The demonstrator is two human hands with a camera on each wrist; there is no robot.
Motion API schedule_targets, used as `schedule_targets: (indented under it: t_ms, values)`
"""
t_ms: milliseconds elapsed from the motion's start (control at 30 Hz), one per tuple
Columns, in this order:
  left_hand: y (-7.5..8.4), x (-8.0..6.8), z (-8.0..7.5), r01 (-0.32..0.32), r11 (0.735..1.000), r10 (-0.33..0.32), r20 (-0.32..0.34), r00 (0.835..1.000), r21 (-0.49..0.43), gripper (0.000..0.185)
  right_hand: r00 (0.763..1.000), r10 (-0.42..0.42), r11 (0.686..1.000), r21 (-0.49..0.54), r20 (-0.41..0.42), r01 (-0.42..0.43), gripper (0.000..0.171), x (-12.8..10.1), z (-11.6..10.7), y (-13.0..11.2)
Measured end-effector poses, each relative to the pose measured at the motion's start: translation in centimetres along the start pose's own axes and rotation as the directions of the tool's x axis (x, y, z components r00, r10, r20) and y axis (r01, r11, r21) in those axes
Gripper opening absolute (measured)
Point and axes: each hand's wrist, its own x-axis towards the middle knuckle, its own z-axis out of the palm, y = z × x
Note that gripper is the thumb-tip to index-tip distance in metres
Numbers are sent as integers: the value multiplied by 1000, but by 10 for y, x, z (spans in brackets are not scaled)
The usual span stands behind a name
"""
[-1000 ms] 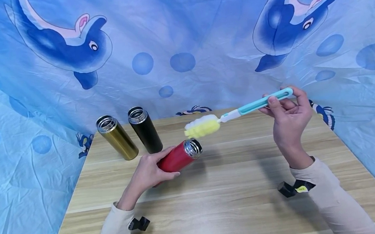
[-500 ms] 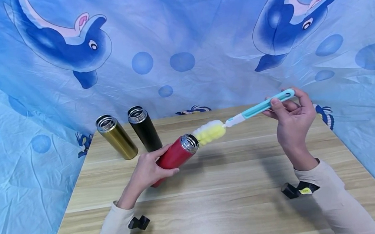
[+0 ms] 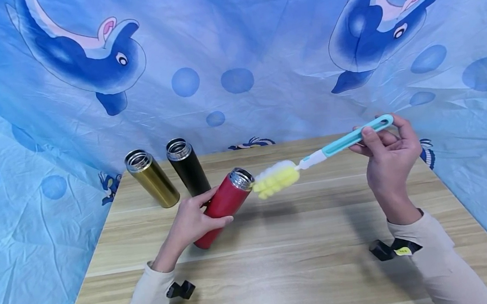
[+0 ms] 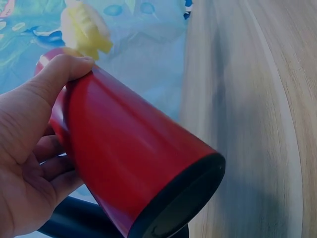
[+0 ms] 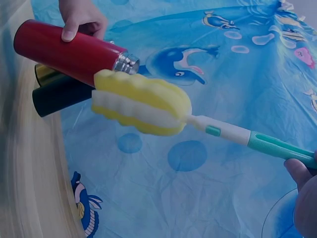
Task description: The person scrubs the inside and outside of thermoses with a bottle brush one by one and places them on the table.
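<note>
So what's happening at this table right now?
A person sits at a wooden table. Their left hand grips a red bottle, tilted with its open metal mouth facing right. Their right hand holds a sponge brush by its teal handle; the yellow-and-white sponge head is right at the mouth, not inside. A gold bottle and a black bottle stand behind, both open.

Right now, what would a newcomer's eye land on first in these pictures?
The red bottle, gripped by the left hand and tilted up off the wooden table, with the yellow and white sponge brush right at its open steel mouth. The right hand holds that brush by its teal handle. Behind stand a gold bottle and a black bottle, before a blue dolphin-print cloth.
</note>
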Motion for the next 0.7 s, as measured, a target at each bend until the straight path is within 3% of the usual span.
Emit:
schedule_targets:
  t_ms: [367, 567, 700]
  values:
    - [2, -1, 3, 95, 987, -86, 72, 994, -130, 84, 993, 110, 982, 160, -28, -105, 27, -2, -1, 0]
    - [-2, 0, 5, 126, 970, -105, 109, 988, -206, 84, 993, 103, 984, 153, -57, -94, 31, -1, -5, 3]
    - [-6, 2, 5, 133, 937, -94, 133, 987, -324, 76, 994, 63, 993, 101, -88, -54, 31, 0, -9, 4]
